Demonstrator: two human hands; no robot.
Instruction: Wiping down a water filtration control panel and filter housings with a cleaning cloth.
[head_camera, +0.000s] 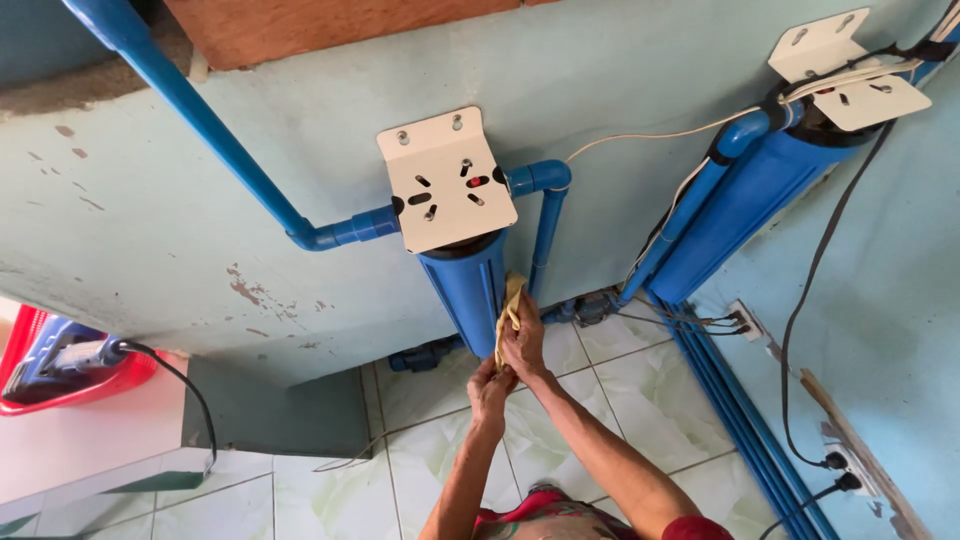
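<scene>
A blue filter housing (465, 285) hangs from a white wall bracket (447, 180) on the pale green wall. My right hand (525, 340) grips a yellowish cloth (510, 300) and presses it against the right side of the housing. My left hand (490, 385) is just below, closed on the cloth's lower end. Both forearms reach up from the bottom of the view.
Blue pipes (210, 120) run along the wall into the bracket. A second, larger blue housing (740, 205) hangs at the right with cables and sockets (838, 462) beside it. A red basin (60, 360) sits at far left. Light tiles (620, 390) cover the floor.
</scene>
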